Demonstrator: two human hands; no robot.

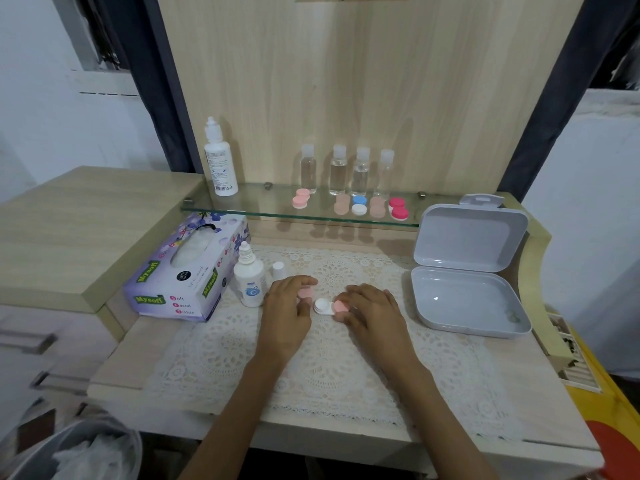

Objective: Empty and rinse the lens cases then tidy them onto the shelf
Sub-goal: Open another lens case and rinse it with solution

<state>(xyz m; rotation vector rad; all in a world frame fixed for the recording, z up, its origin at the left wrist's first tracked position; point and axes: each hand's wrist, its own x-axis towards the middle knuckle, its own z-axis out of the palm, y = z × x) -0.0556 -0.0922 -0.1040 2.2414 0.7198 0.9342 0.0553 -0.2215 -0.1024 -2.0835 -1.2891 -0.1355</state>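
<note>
A lens case (322, 305) lies on the lace mat in front of me, its left well white and uncovered. My left hand (289, 306) pinches a loose pink cap (306, 292) just left of the case. My right hand (372, 308) grips the other pink cap (342, 306), which sits on the case's right well. On the glass shelf (263, 209) stand several more lens cases: a pink one (300, 198), two beige ones (342, 204) (377, 206), a blue-and-white one (359, 205) and a red one (398, 208).
A small solution bottle (248, 277) stands uncapped left of my hands, its white cap (279, 270) beside it. A tissue box (188, 271) lies further left. An open grey plastic box (467, 271) sits at right. A tall bottle (220, 161) and several clear bottles (346, 171) stand on the shelf. A bin (79, 452) is below left.
</note>
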